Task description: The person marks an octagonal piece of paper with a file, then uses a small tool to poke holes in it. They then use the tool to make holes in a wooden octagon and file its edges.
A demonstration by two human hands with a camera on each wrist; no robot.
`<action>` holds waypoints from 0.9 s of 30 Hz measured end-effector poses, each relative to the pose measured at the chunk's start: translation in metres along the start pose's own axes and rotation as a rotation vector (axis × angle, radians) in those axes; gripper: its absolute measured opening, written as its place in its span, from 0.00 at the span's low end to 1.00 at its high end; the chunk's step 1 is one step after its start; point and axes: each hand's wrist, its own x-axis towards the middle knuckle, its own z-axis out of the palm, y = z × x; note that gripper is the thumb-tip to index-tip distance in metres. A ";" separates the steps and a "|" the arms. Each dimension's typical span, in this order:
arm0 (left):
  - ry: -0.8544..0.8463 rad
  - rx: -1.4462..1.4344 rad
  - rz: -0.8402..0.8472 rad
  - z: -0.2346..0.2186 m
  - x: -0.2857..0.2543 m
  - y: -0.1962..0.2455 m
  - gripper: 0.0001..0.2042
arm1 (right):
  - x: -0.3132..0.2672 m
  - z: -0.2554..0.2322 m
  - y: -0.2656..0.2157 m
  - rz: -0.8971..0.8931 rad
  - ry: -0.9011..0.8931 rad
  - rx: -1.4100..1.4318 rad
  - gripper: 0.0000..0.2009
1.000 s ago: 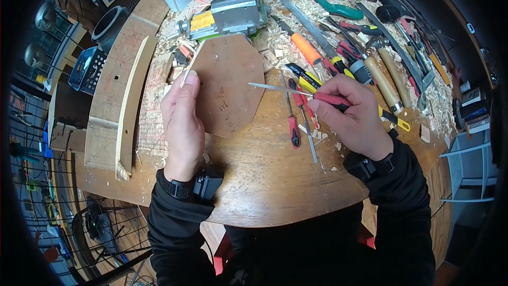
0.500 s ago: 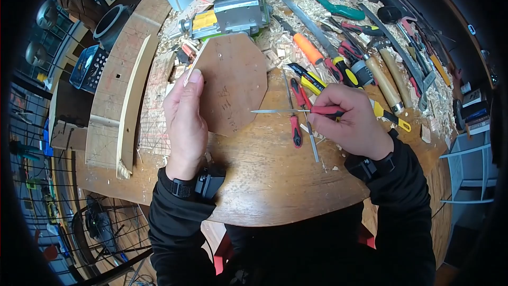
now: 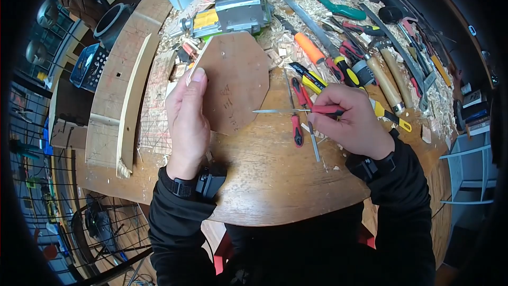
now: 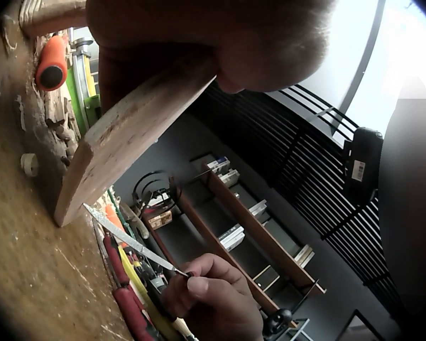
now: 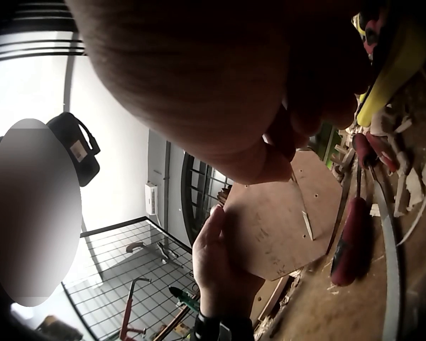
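Observation:
My left hand (image 3: 188, 124) grips an eight-sided flat wooden board (image 3: 241, 82) by its left edge, thumb on the near face. Pencil marks and small holes show on that face. The board stands tilted over the table, and its lower corner is close to the tabletop in the left wrist view. In my right hand (image 3: 352, 122) is a slim file (image 3: 275, 111), pinched by its red and black handle. Its blade points left, and the tip overlaps the board's lower right edge in the head view. From the left wrist view, the tip (image 4: 92, 211) appears right at the board's corner.
Two red-handled files (image 3: 297, 132) lie under the right hand. A grey vise (image 3: 241, 8) stands behind the board among wood shavings. Several tools, including an orange-handled one (image 3: 308, 47), crowd the right side. A long curved wood strip (image 3: 132, 106) lies left.
The file has come down and toward me, from a slant at the board's right edge to nearly level at its lower right edge. The board has shifted slightly right.

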 end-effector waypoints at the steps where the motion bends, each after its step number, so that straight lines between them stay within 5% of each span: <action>1: 0.000 0.010 0.000 0.000 0.000 0.000 0.18 | 0.000 0.000 0.000 0.000 0.000 0.000 0.07; 27: -0.021 -0.022 -0.024 0.002 -0.002 0.000 0.18 | -0.001 -0.002 -0.002 0.086 -0.048 0.022 0.07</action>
